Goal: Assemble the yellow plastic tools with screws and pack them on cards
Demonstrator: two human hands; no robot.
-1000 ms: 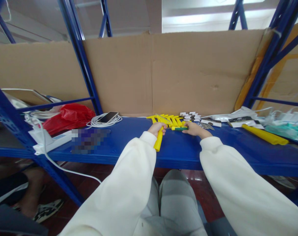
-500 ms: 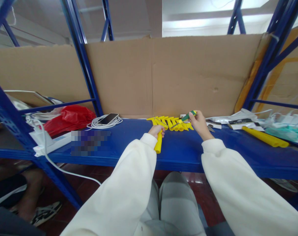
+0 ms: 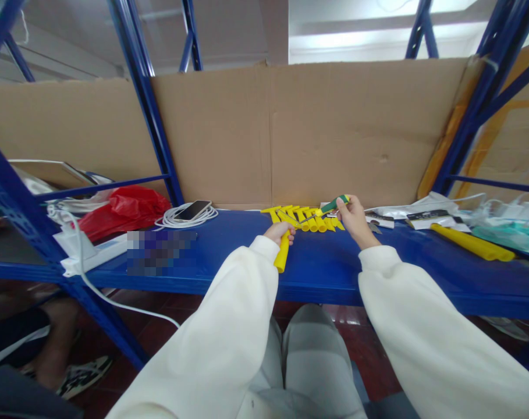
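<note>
Clock directions are as seen in the head view, with 12 o'clock pointing away from the person. The left hand (image 3: 280,233) is clenched around a yellow tubular piece (image 3: 282,260), low over the near half of the blue shelf (image 3: 320,270); its end projects from the fist toward 6 o'clock. At 2 o'clock from that hand, the right hand (image 3: 354,219) grasps a green-and-yellow screwdriver (image 3: 335,204), the fingers closed on the handle. Its shaft slopes down toward 8 o'clock, to the left hand. Contact between the tip and the tubular piece cannot be determined.

A row of yellow pieces (image 3: 315,224) lies on the shelf between the hands, at 2 o'clock from the left. A larger yellow item (image 3: 472,242) lies at 4 o'clock from the right hand, well apart. At 10 o'clock from the left hand, a phone (image 3: 194,210) rests on a coiled white cable (image 3: 167,219); a red bag (image 3: 123,208) lies farther out. Upright cardboard (image 3: 343,128) stands at 12 o'clock, behind the shelf.
</note>
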